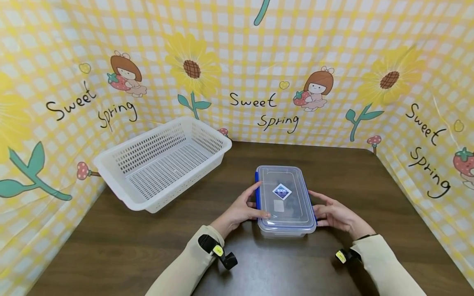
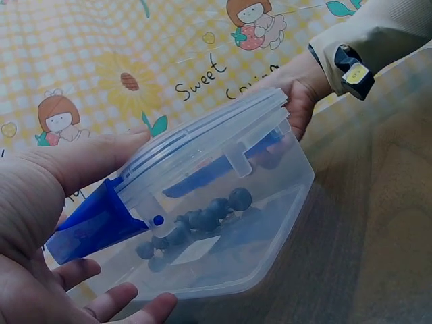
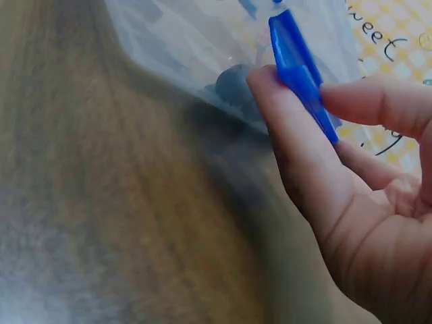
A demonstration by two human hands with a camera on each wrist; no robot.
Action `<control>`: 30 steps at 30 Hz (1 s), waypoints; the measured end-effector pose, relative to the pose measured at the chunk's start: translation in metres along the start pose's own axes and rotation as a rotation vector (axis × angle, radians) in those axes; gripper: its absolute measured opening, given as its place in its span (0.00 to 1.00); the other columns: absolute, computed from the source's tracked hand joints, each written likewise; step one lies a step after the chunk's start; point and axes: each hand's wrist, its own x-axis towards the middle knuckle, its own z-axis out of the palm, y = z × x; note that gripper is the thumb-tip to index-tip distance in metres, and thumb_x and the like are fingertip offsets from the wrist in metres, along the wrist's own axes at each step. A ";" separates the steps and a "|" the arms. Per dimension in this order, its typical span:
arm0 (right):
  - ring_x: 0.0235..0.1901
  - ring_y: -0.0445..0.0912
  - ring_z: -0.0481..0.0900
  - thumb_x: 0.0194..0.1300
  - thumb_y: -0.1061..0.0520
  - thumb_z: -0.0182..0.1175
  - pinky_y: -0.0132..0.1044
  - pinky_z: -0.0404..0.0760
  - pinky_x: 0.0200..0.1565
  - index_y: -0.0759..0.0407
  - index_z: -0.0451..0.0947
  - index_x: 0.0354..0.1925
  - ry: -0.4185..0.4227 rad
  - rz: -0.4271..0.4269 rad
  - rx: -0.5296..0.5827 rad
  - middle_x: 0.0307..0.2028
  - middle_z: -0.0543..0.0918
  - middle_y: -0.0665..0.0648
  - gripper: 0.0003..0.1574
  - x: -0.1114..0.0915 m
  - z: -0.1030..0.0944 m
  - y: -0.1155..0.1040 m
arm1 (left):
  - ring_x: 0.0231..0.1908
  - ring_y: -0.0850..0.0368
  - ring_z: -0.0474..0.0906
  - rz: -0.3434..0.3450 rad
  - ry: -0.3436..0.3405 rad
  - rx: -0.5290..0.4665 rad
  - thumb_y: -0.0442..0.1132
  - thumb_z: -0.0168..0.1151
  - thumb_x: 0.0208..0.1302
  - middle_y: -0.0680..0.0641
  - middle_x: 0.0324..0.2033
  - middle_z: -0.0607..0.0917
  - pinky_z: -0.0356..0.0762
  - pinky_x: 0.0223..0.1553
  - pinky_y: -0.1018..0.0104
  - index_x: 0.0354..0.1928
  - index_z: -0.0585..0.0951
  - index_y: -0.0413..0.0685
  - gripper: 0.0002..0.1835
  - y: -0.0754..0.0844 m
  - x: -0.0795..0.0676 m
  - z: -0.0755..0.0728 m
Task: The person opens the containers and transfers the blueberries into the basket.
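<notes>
A clear plastic food container (image 1: pixel 289 211) with a lid and blue side latches stands on the table in the head view. Several small dark blue-grey round pieces (image 2: pixel 206 216) show through its wall. My left hand (image 1: pixel 242 209) grips its left side, thumb on the lid and fingers down beside the wall. The blue left latch (image 2: pixel 101 226) slants outward under that thumb in the left wrist view. At the opposite side, my right hand (image 1: pixel 335 213) pinches the blue right latch (image 3: pixel 297 67) between thumb and a finger.
A white perforated plastic basket (image 1: pixel 181 187) stands at the back left of the dark wooden table (image 1: pixel 148 246). Yellow checked cloth (image 1: pixel 255 53) with flowers and cartoon figures hangs around the back and sides.
</notes>
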 end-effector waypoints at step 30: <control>0.39 0.48 0.87 0.78 0.60 0.49 0.45 0.88 0.40 0.51 0.59 0.70 0.089 -0.057 -0.119 0.44 0.84 0.55 0.26 -0.008 0.017 -0.019 | 0.49 0.44 0.80 0.035 0.053 -0.106 0.28 0.70 0.59 0.33 0.64 0.69 0.86 0.44 0.54 0.76 0.60 0.49 0.45 0.001 0.004 -0.006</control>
